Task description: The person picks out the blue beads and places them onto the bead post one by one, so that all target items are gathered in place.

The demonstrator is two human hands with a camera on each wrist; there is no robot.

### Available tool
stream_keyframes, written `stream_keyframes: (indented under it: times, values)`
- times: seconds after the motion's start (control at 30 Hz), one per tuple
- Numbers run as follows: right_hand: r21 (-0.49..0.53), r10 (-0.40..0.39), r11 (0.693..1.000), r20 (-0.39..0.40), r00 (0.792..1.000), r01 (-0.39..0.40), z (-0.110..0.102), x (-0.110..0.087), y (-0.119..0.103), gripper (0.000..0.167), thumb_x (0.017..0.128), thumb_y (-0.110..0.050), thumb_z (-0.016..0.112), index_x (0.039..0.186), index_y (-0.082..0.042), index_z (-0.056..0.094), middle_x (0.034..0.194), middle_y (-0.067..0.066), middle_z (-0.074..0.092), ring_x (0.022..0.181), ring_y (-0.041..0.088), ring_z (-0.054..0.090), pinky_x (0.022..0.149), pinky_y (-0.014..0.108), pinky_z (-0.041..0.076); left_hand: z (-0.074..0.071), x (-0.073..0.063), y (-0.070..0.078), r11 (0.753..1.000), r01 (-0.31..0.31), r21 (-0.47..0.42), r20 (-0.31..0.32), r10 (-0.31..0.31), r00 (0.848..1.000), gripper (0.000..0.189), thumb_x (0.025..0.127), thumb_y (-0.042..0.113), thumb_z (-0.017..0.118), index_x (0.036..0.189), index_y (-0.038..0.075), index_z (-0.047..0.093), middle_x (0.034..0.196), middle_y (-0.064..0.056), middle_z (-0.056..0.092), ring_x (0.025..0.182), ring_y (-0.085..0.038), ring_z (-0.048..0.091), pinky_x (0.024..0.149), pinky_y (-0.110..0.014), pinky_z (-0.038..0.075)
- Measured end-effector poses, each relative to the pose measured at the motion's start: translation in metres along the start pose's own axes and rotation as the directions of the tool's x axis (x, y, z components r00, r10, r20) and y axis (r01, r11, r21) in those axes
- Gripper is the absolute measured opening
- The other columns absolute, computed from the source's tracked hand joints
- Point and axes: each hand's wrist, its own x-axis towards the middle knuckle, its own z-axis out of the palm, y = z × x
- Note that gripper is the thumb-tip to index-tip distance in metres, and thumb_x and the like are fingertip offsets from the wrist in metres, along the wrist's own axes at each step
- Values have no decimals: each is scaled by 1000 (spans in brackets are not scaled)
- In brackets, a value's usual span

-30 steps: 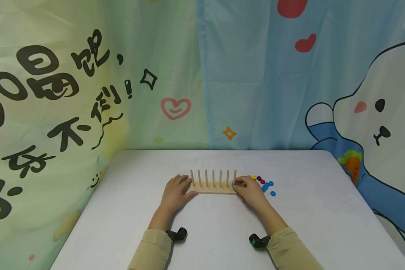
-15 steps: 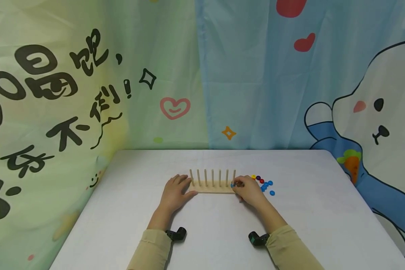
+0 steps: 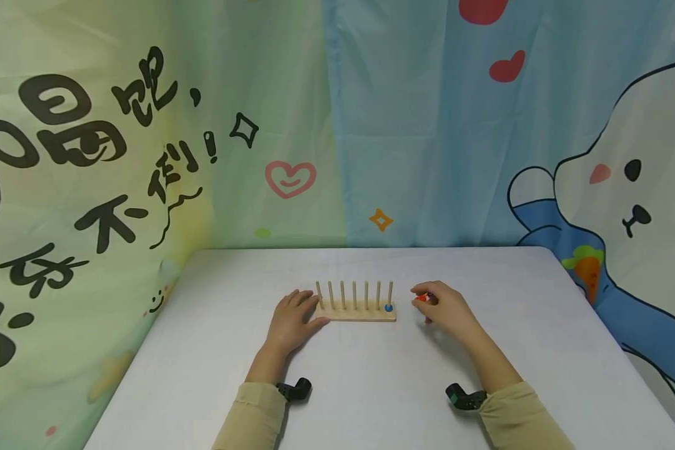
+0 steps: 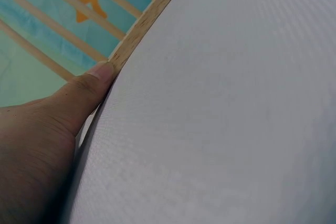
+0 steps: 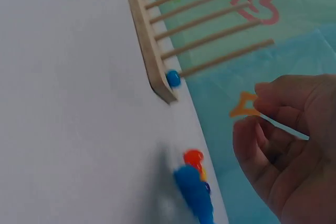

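Observation:
My left hand (image 3: 292,322) holds the left end of a wooden peg board (image 3: 355,315), its thumb on the front edge and its other fingers at the far side. One blue bead (image 3: 389,307) sits low on the rightmost peg. Away from the board, on the right, my right hand (image 3: 447,307) hovers over loose beads with its fingers loosely bent. In the right wrist view a gap shows between thumb and fingertips, and nothing is held. Red beads (image 5: 193,157) and blue beads (image 5: 191,182) lie on the table below; the hand covers most of them in the head view.
The white table (image 3: 360,387) reaches back to a printed curtain (image 3: 410,125). Several upright pegs (image 3: 354,295) stand in a row on the board. A black wrist camera (image 3: 295,390) is strapped to the left wrist, another (image 3: 465,398) to the right.
My right hand has let go of the blue bead, leaving it on the rightmost peg, and moved right over the loose beads. My left hand keeps its hold on the board.

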Motion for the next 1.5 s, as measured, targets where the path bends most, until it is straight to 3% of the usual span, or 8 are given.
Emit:
stream_keyframes:
  times: [0.17,0.37,0.5,1.0,1.23,1.5]
  values:
    - [-69,34,997,-45,998,-37,-26,-11,19,33,97,-27,64,126,-11,64,123,13,63,102,27,59,77,34,55,1,-1,0,1000,9,1,2,-9,1000,65,89,60,63,140,20,58,144,-5,54,141,-36,41,119,-54,32]
    - [-67,152,985,-71,986,-157,-40,-15,54,37,100,-32,58,131,-11,60,127,17,60,109,33,56,87,48,55,0,-1,0,1000,14,9,-1,-14,1000,64,89,59,64,139,20,58,145,-5,54,141,-36,41,119,-53,32]
    - [-55,190,979,-73,979,-194,-40,-16,73,39,101,-33,57,132,-9,58,129,20,60,113,37,55,93,54,52,-1,-2,1,1000,15,11,3,-15,1000,65,89,59,64,139,19,58,144,-5,54,141,-37,42,120,-53,32]
    - [-81,170,981,-112,979,-179,-29,-4,99,37,99,-29,60,130,-9,61,131,20,59,112,37,55,94,57,49,-2,-1,4,1000,10,-9,-2,-10,1000,63,88,57,66,138,18,59,144,-6,54,141,-37,41,120,-54,31]
    - [-91,116,988,-125,985,-128,-24,-2,107,35,98,-30,63,127,-11,64,132,18,58,116,37,55,101,59,48,-2,-2,5,1000,14,-13,3,-13,1000,63,89,57,66,139,18,59,144,-6,54,142,-37,40,120,-54,30]
    - [-172,40,983,-111,993,-59,-21,1,110,33,96,-26,64,124,-9,67,126,18,59,116,39,55,100,60,47,-2,-1,4,1000,14,-6,7,-14,1000,64,89,58,64,139,19,58,145,-6,54,142,-37,40,120,-54,30]
